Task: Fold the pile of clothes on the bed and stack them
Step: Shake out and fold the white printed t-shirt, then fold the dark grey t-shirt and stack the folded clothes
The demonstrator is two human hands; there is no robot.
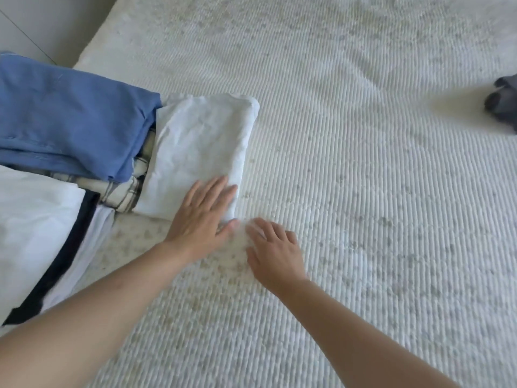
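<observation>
Landmark: folded white garment [201, 152], flat on the bed [363, 191].
White cloth with dark band [42, 233]: left of and nearer you than the landmark.
Blue garment [70, 119]: left of the landmark, lying over a plaid piece [123, 191] that touches its left edge.
Your left hand [204, 219]: fingers straight and slightly spread, pressing flat on the landmark's near corner.
Your right hand [272, 253]: on the bedcover just right of that corner, fingers loosely bent, holding nothing.
Dark grey item [503, 102]: well apart, far right.
</observation>
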